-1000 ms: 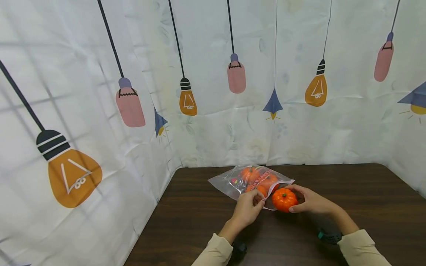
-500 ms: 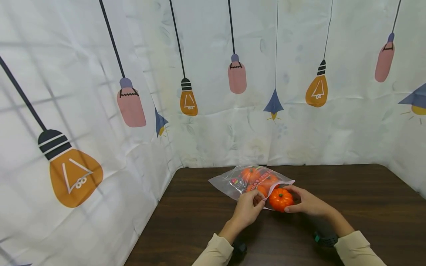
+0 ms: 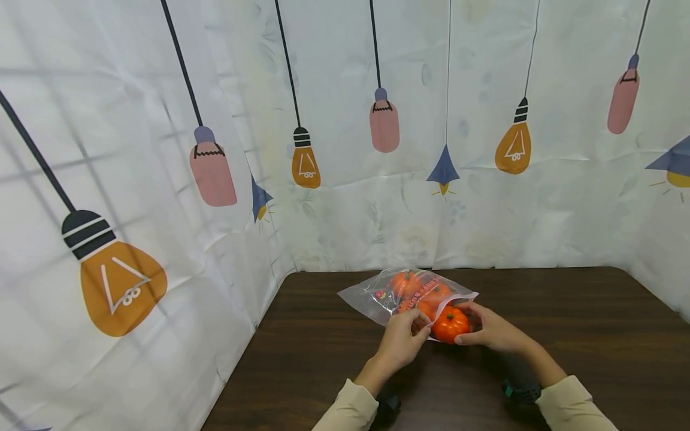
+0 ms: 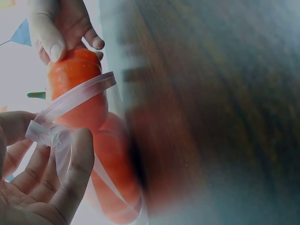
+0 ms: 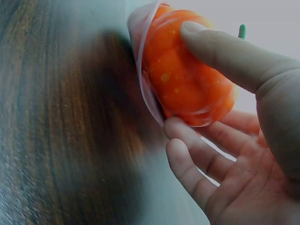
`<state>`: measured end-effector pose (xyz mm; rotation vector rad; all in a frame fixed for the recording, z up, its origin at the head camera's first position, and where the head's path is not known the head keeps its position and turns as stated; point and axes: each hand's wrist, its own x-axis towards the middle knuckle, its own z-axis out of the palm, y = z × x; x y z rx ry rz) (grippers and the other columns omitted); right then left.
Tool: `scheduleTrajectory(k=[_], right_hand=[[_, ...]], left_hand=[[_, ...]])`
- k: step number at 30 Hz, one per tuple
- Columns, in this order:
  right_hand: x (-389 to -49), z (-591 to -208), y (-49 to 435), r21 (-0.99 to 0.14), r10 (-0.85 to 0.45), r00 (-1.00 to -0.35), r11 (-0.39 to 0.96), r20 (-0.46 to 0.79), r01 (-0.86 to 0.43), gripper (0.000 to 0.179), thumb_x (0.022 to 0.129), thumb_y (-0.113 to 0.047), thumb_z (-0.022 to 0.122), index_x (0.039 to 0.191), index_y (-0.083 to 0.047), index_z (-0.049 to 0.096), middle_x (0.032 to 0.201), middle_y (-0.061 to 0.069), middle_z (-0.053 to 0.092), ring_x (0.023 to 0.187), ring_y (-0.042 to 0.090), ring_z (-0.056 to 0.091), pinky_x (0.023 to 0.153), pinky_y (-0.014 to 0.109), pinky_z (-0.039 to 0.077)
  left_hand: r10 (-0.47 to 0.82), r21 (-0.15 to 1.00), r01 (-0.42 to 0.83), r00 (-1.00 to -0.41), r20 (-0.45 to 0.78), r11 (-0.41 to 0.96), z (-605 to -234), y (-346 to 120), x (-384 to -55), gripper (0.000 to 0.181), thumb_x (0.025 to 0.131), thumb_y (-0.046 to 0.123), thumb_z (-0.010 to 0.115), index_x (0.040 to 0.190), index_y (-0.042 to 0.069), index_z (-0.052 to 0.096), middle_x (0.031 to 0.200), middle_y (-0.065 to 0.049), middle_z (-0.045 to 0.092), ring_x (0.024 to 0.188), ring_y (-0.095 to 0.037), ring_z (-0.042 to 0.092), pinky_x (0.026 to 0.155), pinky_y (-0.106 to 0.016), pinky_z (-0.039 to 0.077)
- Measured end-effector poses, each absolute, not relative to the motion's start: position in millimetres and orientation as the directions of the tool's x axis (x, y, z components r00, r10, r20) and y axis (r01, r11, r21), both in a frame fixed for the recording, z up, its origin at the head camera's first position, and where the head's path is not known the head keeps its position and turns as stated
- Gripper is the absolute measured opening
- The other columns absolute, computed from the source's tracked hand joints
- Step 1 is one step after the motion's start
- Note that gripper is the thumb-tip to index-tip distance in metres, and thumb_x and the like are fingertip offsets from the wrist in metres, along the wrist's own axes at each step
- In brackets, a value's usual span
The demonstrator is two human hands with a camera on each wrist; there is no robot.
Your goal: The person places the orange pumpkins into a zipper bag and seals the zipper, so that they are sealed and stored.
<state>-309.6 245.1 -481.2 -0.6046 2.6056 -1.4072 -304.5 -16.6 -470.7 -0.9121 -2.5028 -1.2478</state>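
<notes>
A clear plastic bag (image 3: 363, 299) with red lettering lies on the table, several orange toy pumpkins (image 3: 405, 284) inside it. My left hand (image 3: 400, 342) pinches the edge of the bag's mouth; in the left wrist view the pale rim (image 4: 79, 97) is held between thumb and finger. At that mouth, a glossy orange toy pumpkin (image 3: 451, 325) with a green stem sits partly inside the rim. My right hand (image 3: 497, 329) grips its outer side, thumb on one face and fingers beneath, as the right wrist view shows of the pumpkin (image 5: 187, 70).
The dark wooden table (image 3: 571, 323) runs back to a white curtain (image 3: 345, 227) printed with hanging lamps. A dark band (image 3: 521, 392) is on the right wrist, and a black device (image 3: 388, 402) is by the left wrist.
My right hand has moved left with the pumpkin, bringing it from beside the bag's mouth to partly within it. The left hand stays in place on the rim.
</notes>
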Motion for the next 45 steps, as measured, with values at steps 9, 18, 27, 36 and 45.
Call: scheduleTrajectory(k=[9,18,27,36,45], right_hand=[[-308.2,-483.8,236.0,-0.825,-0.361,-0.926,0.488,0.107,-0.285,0.072,0.088,-0.028,0.080,0.140,0.005,0.043,0.113,0.015,0.061,0.080,0.014,0.055,0.065,0.026,0.048],[-304.2,-487.0,224.1,-0.800,-0.302,-0.937,0.511,0.176,-0.315,0.072,0.086,-0.027,0.083,0.140,0.005,0.047,0.117,0.017,0.057,0.089,0.018,0.057,0.072,0.025,0.050],[-303.9,-487.7,216.1,-0.825,-0.262,-0.956,0.505,0.133,-0.253,0.066,0.088,-0.028,0.081,0.133,0.005,0.047,0.120,0.018,0.063,0.099,0.021,0.066,0.076,0.026,0.054],[-303.6,-489.5,210.7,-0.785,-0.216,-0.955,0.546,0.205,-0.292,0.053,0.085,-0.030,0.083,0.123,-0.004,0.057,0.109,0.011,0.064,0.088,0.017,0.062,0.070,0.027,0.051],[-302.7,-487.7,207.3,-0.805,-0.250,-0.951,0.516,0.184,-0.292,0.048,0.090,-0.027,0.079,0.121,0.003,0.057,0.110,0.014,0.067,0.094,0.021,0.066,0.072,0.026,0.055]], left_hand=[[0.448,0.646,0.615,-0.783,0.432,0.452,-470.7,-15.0,-303.0,0.005,0.095,0.013,0.071,0.096,0.008,0.072,0.082,0.001,0.070,0.070,0.006,0.052,0.066,-0.013,0.047],[0.452,0.655,0.611,-0.784,0.425,0.445,-471.8,-13.4,-302.0,0.004,0.095,0.012,0.071,0.095,0.009,0.071,0.082,0.001,0.071,0.071,0.006,0.053,0.067,-0.013,0.047],[0.454,0.659,0.608,-0.786,0.420,0.442,-471.6,-13.2,-301.7,0.007,0.096,0.015,0.071,0.096,0.009,0.071,0.083,0.002,0.071,0.070,0.006,0.053,0.067,-0.013,0.048],[0.448,0.645,0.611,-0.786,0.426,0.459,-472.2,-12.6,-302.3,0.004,0.095,0.015,0.071,0.094,0.011,0.071,0.081,0.004,0.069,0.070,0.006,0.052,0.067,-0.013,0.047],[0.447,0.637,0.614,-0.784,0.430,0.465,-473.1,-13.0,-302.1,0.005,0.095,0.014,0.072,0.096,0.010,0.072,0.081,0.004,0.070,0.070,0.006,0.051,0.066,-0.013,0.046]])
